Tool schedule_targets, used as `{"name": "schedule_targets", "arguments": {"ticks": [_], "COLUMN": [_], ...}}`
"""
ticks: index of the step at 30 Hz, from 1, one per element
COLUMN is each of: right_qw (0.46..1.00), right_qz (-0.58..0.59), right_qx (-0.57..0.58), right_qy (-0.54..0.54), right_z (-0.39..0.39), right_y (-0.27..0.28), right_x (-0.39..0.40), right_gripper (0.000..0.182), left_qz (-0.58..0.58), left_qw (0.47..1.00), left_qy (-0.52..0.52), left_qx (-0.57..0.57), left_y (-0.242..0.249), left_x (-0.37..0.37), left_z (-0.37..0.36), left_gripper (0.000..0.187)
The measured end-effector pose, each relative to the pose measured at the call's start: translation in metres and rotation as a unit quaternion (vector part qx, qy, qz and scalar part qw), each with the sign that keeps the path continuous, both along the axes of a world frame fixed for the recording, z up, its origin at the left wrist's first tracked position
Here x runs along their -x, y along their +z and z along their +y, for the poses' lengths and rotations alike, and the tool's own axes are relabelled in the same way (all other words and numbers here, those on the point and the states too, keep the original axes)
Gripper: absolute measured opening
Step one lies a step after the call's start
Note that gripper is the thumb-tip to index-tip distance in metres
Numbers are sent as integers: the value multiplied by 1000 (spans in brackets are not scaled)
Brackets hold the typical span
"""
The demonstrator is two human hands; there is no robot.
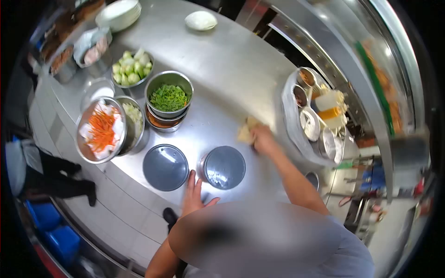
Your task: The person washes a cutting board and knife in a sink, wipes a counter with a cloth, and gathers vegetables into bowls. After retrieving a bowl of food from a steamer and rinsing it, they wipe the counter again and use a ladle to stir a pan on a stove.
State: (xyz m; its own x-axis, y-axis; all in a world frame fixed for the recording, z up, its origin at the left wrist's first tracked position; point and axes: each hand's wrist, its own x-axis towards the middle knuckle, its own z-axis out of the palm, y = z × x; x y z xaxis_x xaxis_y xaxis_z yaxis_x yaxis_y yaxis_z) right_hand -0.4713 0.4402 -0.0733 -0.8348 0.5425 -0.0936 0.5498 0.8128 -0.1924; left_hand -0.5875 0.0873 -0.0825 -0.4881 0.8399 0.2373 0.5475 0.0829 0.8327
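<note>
The right hand (263, 139) is closed over a yellowish cloth (245, 132), pressing it flat on the steel counter (232, 69) near the counter's right side. The left hand (193, 197) lies open, fingers spread, holding nothing — its fingertips rest at the counter's near edge, between two grey lids and just beside the right one.

The two lids — left lid (165, 167) and right lid (224, 167) — sit side by side in front of the person; the right one seems to cover a pot.

Past them stand the bowls, five with food showing: a greens bowl (168, 94) stacked on a lower bowl (163, 124), a carrot bowl (99, 129) tilted over a cabbage bowl (133, 123), and a bowl of pale green vegetable pieces (132, 68) farther back. A sixth metal bowl (97, 89) lies behind the carrots; its contents cannot be made out.

At the far end are a stack of white plates (119, 14) and one small white dish (200, 20), well apart.

To the right of the cloth, a tray (289, 120) holds several small metal pots and a few plastic tubs.
</note>
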Motion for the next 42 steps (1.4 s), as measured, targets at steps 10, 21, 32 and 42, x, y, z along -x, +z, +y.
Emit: {"name": "schedule_targets", "arguments": {"ticks": [10,21,32,42], "right_qw": [825,984,929,957], "right_qz": [-200,98,170,121], "right_qx": [502,-60,251,-181], "right_qy": [-168,-139,213,193], "right_z": [-263,-161,-68,121], "right_y": [63,-13,-24,-2], "right_x": [-299,-112,126,74], "right_gripper": [29,55,38,45], "left_qz": [209,350,299,259], "left_qw": [967,909,881,898], "left_qy": [-147,-146,-264,-228], "left_qx": [-7,172,255,274], "left_y": [83,94,114,104], "left_x": [-5,3,-24,-37], "left_z": [12,73,10,36], "left_gripper": [75,86,84,84]}}
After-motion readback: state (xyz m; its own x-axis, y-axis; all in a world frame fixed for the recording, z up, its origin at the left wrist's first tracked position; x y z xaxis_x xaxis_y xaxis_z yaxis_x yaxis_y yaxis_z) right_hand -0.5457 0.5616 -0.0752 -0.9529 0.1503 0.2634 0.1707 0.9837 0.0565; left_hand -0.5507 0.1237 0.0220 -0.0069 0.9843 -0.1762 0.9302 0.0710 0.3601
